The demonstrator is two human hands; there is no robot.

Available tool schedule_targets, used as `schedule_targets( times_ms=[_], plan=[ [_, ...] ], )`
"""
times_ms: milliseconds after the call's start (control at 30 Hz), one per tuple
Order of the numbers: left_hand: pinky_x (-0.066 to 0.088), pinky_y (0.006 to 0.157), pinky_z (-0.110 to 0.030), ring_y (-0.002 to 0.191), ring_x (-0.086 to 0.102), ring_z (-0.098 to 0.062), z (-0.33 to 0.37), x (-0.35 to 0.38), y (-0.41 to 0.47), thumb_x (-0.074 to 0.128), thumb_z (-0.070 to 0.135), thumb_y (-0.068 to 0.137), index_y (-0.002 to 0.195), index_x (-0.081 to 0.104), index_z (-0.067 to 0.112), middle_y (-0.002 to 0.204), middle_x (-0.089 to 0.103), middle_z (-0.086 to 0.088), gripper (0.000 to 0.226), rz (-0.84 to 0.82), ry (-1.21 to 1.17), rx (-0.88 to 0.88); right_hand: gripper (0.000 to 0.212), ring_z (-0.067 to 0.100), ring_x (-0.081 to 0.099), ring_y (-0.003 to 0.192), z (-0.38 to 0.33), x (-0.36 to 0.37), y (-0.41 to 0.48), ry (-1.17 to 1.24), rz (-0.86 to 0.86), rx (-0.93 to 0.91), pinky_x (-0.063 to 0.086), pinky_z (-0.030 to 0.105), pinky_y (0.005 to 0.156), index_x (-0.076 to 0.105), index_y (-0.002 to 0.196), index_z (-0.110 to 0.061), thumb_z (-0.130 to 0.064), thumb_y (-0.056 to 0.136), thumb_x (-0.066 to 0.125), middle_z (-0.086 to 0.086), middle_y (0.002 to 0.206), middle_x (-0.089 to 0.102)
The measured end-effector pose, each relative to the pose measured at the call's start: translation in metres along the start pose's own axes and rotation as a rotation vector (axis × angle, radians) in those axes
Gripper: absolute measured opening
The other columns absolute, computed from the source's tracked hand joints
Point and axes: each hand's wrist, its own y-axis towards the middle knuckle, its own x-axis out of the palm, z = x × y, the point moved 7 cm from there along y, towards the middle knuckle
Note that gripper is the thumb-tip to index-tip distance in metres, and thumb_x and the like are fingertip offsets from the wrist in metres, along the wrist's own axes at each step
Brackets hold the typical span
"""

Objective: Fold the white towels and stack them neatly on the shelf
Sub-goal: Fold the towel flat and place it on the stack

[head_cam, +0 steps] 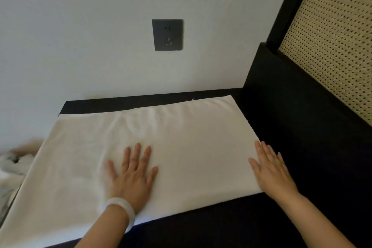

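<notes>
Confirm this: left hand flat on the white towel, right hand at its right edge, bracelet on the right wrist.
Wrong wrist: the head view shows the bracelet on the left wrist. The rest holds: left hand flat on the white towel, right hand at its right edge.

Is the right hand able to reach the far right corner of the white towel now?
Probably yes: the right hand lies open at the white towel's right edge, and nothing stands between it and that corner.
</notes>
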Motion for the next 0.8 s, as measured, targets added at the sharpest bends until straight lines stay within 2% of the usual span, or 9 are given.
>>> schedule_targets(
  times_ms=[67, 133, 200, 267, 333, 467, 600, 700, 800],
  plan=[
    [-0.013, 0.115, -0.058, 0.141, -0.031, -0.016, 0.003, 0.000, 0.000, -0.022, 0.066, 0.072, 0.144, -0.031, 0.038, 0.154, -0.034, 0.008, 0.078, -0.028, -0.005, -0.004, 0.064, 0.020, 0.014, 0.149, -0.001, -0.009, 0.002, 0.039, 0.022, 0.041, 0.011, 0.039, 0.121, 0.006, 0.158, -0.023, -0.048, 0.103, 0.027, 0.003, 0.163, 0.013],
    [-0.011, 0.117, -0.056, 0.144, -0.029, -0.021, 0.014, -0.003, 0.002, -0.013, 0.068, 0.084, 0.146, -0.029, 0.034, 0.155, -0.034, 0.004, 0.073, -0.041, -0.012, 0.001, 0.061, 0.026, 0.034, 0.135, 0.001, -0.024, 0.009, 0.080, 0.046, 0.127, 0.030, 0.041, 0.111, 0.025, 0.153, -0.019, -0.045, 0.100, 0.042, 0.008, 0.152, 0.033],
    [-0.013, 0.118, -0.053, 0.145, -0.027, -0.021, 0.036, -0.007, 0.005, -0.021, 0.070, 0.078, 0.144, -0.030, 0.035, 0.152, -0.035, 0.005, 0.075, -0.003, -0.004, 0.089, 0.057, 0.026, 0.046, 0.117, 0.007, -0.036, 0.018, 0.195, -0.022, 0.250, 0.043, 0.040, 0.096, 0.036, 0.145, -0.013, -0.042, 0.098, 0.050, 0.011, 0.141, 0.041],
    [-0.014, 0.117, -0.053, 0.142, -0.030, -0.018, 0.058, -0.005, 0.008, -0.041, 0.070, 0.062, 0.141, -0.032, 0.037, 0.150, -0.036, 0.007, 0.087, 0.021, 0.016, 0.195, 0.051, 0.022, 0.051, 0.099, 0.010, -0.041, 0.024, 0.274, -0.123, 0.320, 0.044, 0.036, 0.081, 0.042, 0.137, -0.010, -0.042, 0.098, 0.053, 0.011, 0.128, 0.049],
    [-0.014, 0.116, -0.056, 0.141, -0.032, -0.018, 0.065, 0.000, 0.014, -0.046, 0.066, 0.057, 0.144, -0.031, 0.037, 0.153, -0.036, 0.007, 0.092, 0.018, 0.023, 0.219, 0.045, 0.021, 0.056, 0.093, 0.016, -0.043, 0.028, 0.409, -0.179, 0.368, 0.046, 0.037, 0.079, 0.048, 0.127, -0.010, -0.042, 0.096, 0.056, 0.009, 0.112, 0.057],
    [-0.016, 0.115, -0.057, 0.142, -0.033, -0.020, 0.062, 0.003, 0.016, -0.031, 0.064, 0.075, 0.147, -0.028, 0.037, 0.155, -0.035, 0.006, 0.077, 0.009, 0.022, 0.197, 0.034, 0.032, 0.067, 0.100, 0.013, -0.053, 0.018, 0.872, -0.316, 0.433, 0.051, 0.048, 0.094, 0.065, 0.115, -0.010, -0.031, 0.089, 0.069, 0.015, 0.105, 0.072],
    [-0.017, 0.116, -0.054, 0.143, -0.032, -0.019, 0.062, -0.002, 0.013, -0.010, 0.061, 0.088, 0.149, -0.023, 0.037, 0.153, -0.035, 0.008, 0.068, -0.002, -0.007, 0.202, 0.022, 0.026, 0.069, 0.096, -0.040, -0.084, 0.014, 0.912, -0.358, 0.288, 0.052, 0.038, 0.077, 0.066, 0.113, -0.021, -0.021, 0.090, 0.067, 0.006, 0.097, 0.075],
    [-0.010, 0.120, -0.037, 0.149, -0.009, -0.008, 0.050, -0.019, 0.010, 0.021, 0.046, 0.104, 0.155, 0.007, 0.034, 0.163, -0.006, 0.009, 0.054, 0.038, -0.424, 0.175, 0.014, 0.017, 0.067, 0.087, -0.109, -0.112, 0.012, 0.639, -0.277, 0.136, 0.048, 0.032, 0.068, 0.062, 0.105, -0.028, -0.025, 0.092, 0.064, -0.001, 0.095, 0.071],
    [0.031, 0.111, -0.025, 0.132, 0.041, -0.005, 0.019, -0.035, -0.002, 0.043, 0.029, 0.103, 0.141, 0.048, 0.028, 0.147, 0.045, 0.008, 0.038, 0.125, -1.327, -0.079, 0.012, 0.011, 0.060, 0.080, -0.192, -0.116, -0.008, 0.319, -0.196, -0.137, 0.048, 0.030, 0.070, 0.058, 0.104, -0.025, -0.025, 0.093, 0.057, -0.002, 0.099, 0.066]
  ],
)
